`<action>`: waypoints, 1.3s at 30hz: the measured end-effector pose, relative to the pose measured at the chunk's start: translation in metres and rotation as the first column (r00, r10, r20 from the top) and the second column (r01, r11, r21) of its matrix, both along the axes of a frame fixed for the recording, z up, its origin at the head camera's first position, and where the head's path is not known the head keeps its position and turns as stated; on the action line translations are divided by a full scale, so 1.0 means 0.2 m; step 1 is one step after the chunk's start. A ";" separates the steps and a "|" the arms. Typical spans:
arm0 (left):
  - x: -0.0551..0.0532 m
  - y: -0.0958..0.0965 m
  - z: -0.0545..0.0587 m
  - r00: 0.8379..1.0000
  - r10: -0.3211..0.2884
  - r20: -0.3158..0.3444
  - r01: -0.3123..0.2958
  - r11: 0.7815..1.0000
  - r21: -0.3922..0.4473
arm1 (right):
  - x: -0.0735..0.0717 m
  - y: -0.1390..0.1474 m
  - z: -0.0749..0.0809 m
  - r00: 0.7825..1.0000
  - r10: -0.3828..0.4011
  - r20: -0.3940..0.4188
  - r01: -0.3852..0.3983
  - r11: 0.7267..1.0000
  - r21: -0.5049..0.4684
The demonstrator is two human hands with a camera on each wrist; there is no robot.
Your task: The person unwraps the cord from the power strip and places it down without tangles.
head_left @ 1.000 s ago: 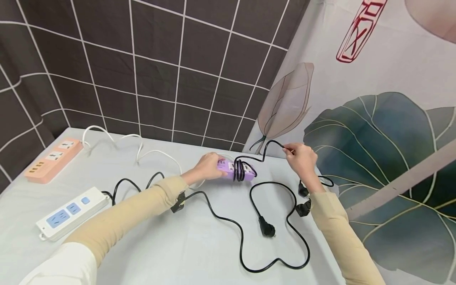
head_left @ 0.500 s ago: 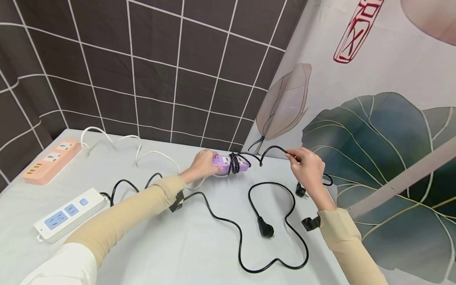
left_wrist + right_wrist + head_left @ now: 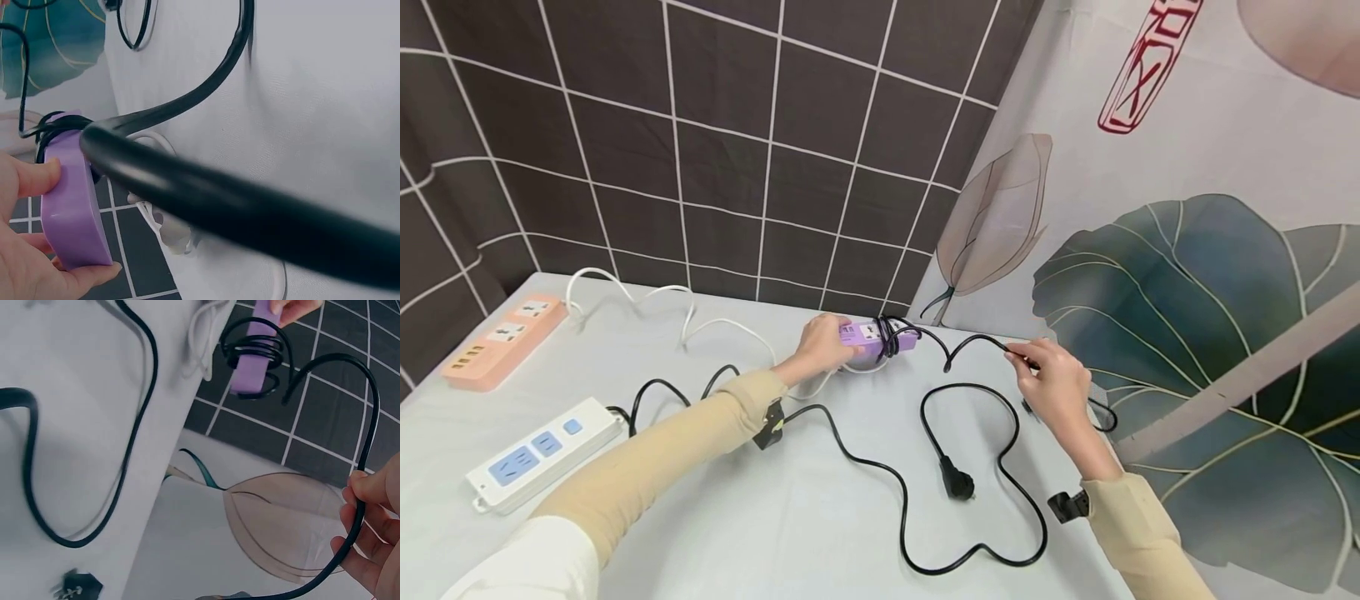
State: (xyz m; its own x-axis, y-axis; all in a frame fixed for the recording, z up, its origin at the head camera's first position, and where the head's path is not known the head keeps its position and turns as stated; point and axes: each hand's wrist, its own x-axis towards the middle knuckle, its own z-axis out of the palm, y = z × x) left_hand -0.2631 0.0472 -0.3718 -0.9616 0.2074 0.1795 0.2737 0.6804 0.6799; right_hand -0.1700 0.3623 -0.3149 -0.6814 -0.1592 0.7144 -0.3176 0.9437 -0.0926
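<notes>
My left hand (image 3: pixel 822 343) grips a purple power strip (image 3: pixel 874 335) at the back of the white table (image 3: pixel 820 533), fingers curled round its left end; the strip (image 3: pixel 69 200) is also seen in the left wrist view. A thin black cord (image 3: pixel 973 342) is coiled several times round the strip (image 3: pixel 253 355) and runs right to my right hand (image 3: pixel 1054 385), which pinches it (image 3: pixel 359 506) between thumb and fingers above the table.
A thicker black cable (image 3: pixel 917 467) with a plug (image 3: pixel 958 483) loops across the table's middle. A white power strip (image 3: pixel 538 450) lies at the left, an orange one (image 3: pixel 501 340) behind it with a white cord (image 3: pixel 685 321). Dark tiled wall behind, leaf-print curtain at right.
The purple strip has turned and shifted back toward the wall. My right hand has dropped lower and nearer, carrying the thin cord with it.
</notes>
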 end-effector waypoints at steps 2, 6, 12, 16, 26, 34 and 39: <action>0.00 0.00 0.00 1.000 0.007 0.006 -0.007 1.000 0.007 | 0.01 0.01 -0.01 1.000 -0.002 0.003 0.002 1.000 0.000; 0.00 0.00 0.00 1.000 0.018 0.008 -0.018 1.000 0.020 | 0.03 0.03 -0.03 1.000 0.006 -0.003 -0.006 1.000 0.003; 0.01 -0.02 0.03 0.999 0.043 0.018 -0.044 0.996 0.072 | 0.03 0.04 -0.07 1.000 0.013 -0.017 -0.012 0.999 0.042; 0.03 -0.03 0.04 0.998 0.054 0.023 -0.055 0.995 0.088 | 0.00 0.04 -0.11 1.000 0.012 -0.013 -0.011 0.997 0.081; 0.05 -0.05 0.05 0.996 0.054 0.072 -0.063 0.991 0.120 | -0.07 0.05 -0.21 0.999 0.013 0.042 -0.018 0.991 0.135; 0.05 -0.05 0.05 0.995 0.042 0.086 -0.053 0.990 0.132 | -0.13 0.03 -0.24 0.990 -0.028 0.141 0.010 0.992 0.129; 0.05 -0.04 0.06 0.992 0.038 0.120 -0.055 0.988 0.145 | -0.18 0.03 -0.26 0.985 -0.045 0.168 0.022 0.991 0.136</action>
